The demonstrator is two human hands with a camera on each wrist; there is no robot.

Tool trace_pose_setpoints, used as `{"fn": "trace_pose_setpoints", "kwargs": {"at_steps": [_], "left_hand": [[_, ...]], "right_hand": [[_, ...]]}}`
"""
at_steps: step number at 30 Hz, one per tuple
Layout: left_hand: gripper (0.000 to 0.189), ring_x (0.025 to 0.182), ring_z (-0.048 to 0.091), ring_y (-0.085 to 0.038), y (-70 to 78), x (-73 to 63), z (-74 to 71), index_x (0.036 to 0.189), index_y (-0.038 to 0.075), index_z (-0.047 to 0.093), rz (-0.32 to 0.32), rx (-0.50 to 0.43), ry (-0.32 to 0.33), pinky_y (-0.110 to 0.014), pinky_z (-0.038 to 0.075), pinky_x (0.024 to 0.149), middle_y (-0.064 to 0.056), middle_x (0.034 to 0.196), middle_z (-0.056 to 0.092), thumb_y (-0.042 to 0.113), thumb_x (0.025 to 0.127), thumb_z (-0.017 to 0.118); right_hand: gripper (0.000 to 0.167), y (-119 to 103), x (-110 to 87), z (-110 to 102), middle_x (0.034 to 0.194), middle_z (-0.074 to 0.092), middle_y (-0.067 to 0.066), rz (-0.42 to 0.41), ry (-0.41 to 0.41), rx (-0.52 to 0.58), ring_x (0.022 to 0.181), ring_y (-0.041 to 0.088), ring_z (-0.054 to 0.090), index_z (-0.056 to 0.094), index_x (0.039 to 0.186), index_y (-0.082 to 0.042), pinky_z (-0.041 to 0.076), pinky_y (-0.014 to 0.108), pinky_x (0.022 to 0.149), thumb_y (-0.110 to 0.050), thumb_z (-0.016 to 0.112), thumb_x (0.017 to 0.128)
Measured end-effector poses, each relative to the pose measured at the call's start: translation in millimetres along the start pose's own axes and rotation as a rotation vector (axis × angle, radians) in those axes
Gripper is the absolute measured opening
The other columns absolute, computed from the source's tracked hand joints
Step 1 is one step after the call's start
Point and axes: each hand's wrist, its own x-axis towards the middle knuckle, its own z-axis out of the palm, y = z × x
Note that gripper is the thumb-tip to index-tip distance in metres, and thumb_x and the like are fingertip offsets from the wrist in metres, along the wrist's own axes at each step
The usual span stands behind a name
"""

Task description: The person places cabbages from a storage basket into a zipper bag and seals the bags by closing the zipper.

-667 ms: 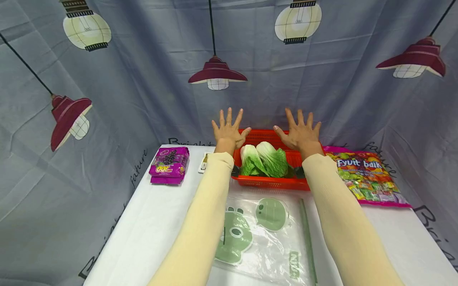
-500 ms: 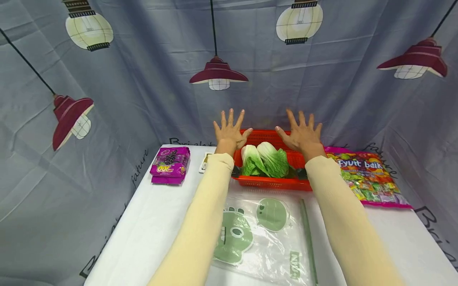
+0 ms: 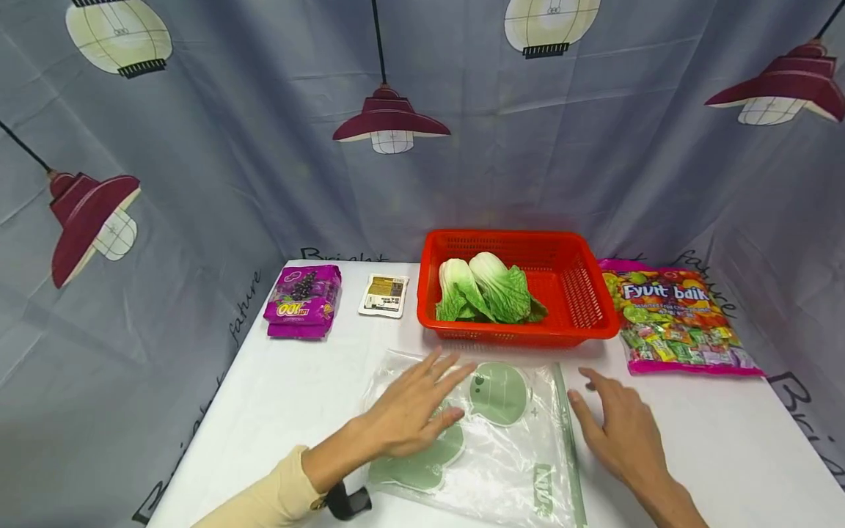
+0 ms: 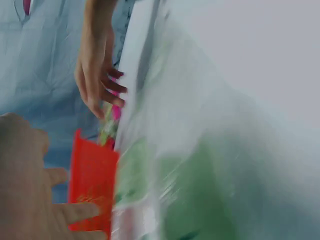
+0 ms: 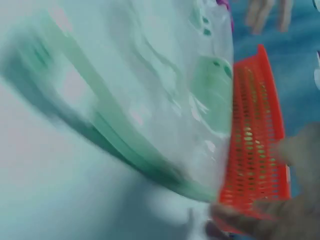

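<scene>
A clear plastic zip bag (image 3: 502, 455) with green cartoon prints lies flat on the white table. My left hand (image 3: 412, 407), its fingers spread, is over the bag's left part; whether it touches the plastic I cannot tell. To the right of the bag's green zip edge (image 3: 569, 447) is my right hand (image 3: 620, 429), fingers loosely bent and nothing held. Behind the bag stands a red plastic basket (image 3: 518, 336), with napa cabbages (image 3: 491, 290) in its left half. Both wrist views are blurred; the basket (image 4: 95, 175) also shows in the left one.
A purple grape-print snack pack (image 3: 304, 301) lies at the back left, beside a small flat white packet (image 3: 383, 295) with a label. Right of the basket is a pink-edged bag of fruit candy (image 3: 680, 315). Grey curtains (image 3: 462, 183) with printed lamps enclose the table.
Both hands have come back from above the basket's rear corners toward the body, down to the bag. The basket, packs and bag stay in place; the head view has shifted slightly.
</scene>
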Motion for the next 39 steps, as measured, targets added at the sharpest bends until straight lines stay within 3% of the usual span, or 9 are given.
{"fn": "trace_pose_setpoints", "kwargs": {"at_steps": [4, 10, 14, 18, 26, 31, 33, 35, 39], "left_hand": [[0.054, 0.143, 0.025, -0.037, 23.5, -35.7, 34.4, 0.156, 0.024, 0.023, -0.003, -0.163, -0.103, -0.059, 0.035, 0.104, -0.012, 0.155, 0.033, 0.04, 0.106, 0.03], [0.047, 0.135, 0.04, -0.024, 43.7, -24.7, 58.8, 0.148, 0.019, 0.04, -0.033, -0.249, -0.072, -0.045, 0.041, 0.102, -0.004, 0.145, 0.046, 0.033, 0.103, 0.041], [0.045, 0.112, 0.051, -0.015, 54.3, -5.9, 76.9, 0.138, 0.016, 0.052, -0.097, -0.191, -0.05, -0.03, 0.048, 0.082, 0.004, 0.126, 0.056, 0.038, 0.098, 0.053], [0.05, 0.093, 0.048, -0.011, 61.3, 7.4, 94.4, 0.133, 0.017, 0.056, -0.198, -0.175, -0.079, -0.023, 0.041, 0.064, 0.006, 0.108, 0.056, 0.045, 0.092, 0.061], [0.059, 0.08, 0.049, -0.005, 64.4, 21.2, 103.9, 0.117, 0.021, 0.055, -0.423, -0.327, -0.014, -0.024, 0.038, 0.057, 0.012, 0.086, 0.052, 0.064, 0.079, 0.067], [0.036, 0.064, 0.052, -0.008, 65.9, 23.7, 106.6, 0.093, 0.023, 0.052, -0.493, -0.291, 0.086, -0.027, 0.036, 0.049, 0.012, 0.071, 0.05, 0.054, 0.081, 0.067], [0.024, 0.053, 0.049, -0.008, 63.5, 22.5, 101.3, 0.077, 0.023, 0.051, -0.475, -0.268, 0.117, -0.027, 0.035, 0.044, 0.012, 0.061, 0.047, 0.041, 0.084, 0.065], [0.027, 0.045, 0.043, -0.006, 60.0, 20.3, 89.9, 0.063, 0.022, 0.047, -0.447, -0.263, 0.128, -0.026, 0.032, 0.04, 0.013, 0.052, 0.042, 0.029, 0.085, 0.062], [0.035, 0.039, 0.037, -0.003, 52.9, 17.2, 54.7, 0.053, 0.022, 0.043, -0.421, -0.325, 0.109, -0.024, 0.029, 0.035, 0.014, 0.043, 0.036, 0.019, 0.084, 0.057]], "right_hand": [[0.07, 2, -30.8, 18, 0.093, 0.07, 0.009, 0.333, -0.294, 0.163, 0.074, 0.02, 0.062, 0.037, 0.142, 0.004, 0.049, 0.041, 0.064, -0.039, 0.063, 0.094], [0.067, -13, -26.0, 34, 0.077, 0.069, 0.006, 0.625, -0.503, 0.513, 0.068, 0.018, 0.058, 0.045, 0.137, 0.006, 0.047, 0.031, 0.057, -0.029, 0.073, 0.089], [0.06, -31, -23.2, 47, 0.093, 0.066, 0.012, 0.498, -0.421, 0.397, 0.077, 0.021, 0.06, 0.052, 0.13, 0.008, 0.049, 0.033, 0.062, -0.028, 0.074, 0.087], [0.071, -43, -22.7, 55, 0.112, 0.057, 0.022, 0.427, -0.312, 0.31, 0.085, 0.024, 0.059, 0.038, 0.141, 0.007, 0.049, 0.033, 0.067, -0.028, 0.073, 0.089], [0.058, -63, -22.9, 53, 0.108, 0.069, 0.014, 0.577, -0.292, 0.787, 0.093, 0.019, 0.067, 0.031, 0.149, -0.005, 0.053, 0.026, 0.078, -0.012, 0.057, 0.098], [0.044, -65, -22.3, 53, 0.11, 0.065, 0.018, 0.637, -0.336, 1.12, 0.097, 0.022, 0.066, 0.038, 0.141, 0.012, 0.053, 0.03, 0.087, -0.004, 0.047, 0.101], [0.037, -63, -23.4, 56, 0.109, 0.064, 0.02, 0.54, -0.355, 1.134, 0.096, 0.021, 0.066, 0.045, 0.133, 0.017, 0.053, 0.029, 0.086, 0.0, 0.046, 0.1], [0.029, -59, -25.8, 62, 0.111, 0.065, 0.017, 0.341, -0.35, 1.025, 0.099, 0.018, 0.066, 0.056, 0.124, 0.014, 0.052, 0.026, 0.087, 0.003, 0.049, 0.098], [0.028, -55, -29.5, 78, 0.124, 0.062, 0.008, -0.163, -0.259, 0.543, 0.116, 0.024, 0.058, 0.067, 0.117, -0.007, 0.05, 0.036, 0.093, -0.003, 0.068, 0.089]]}}
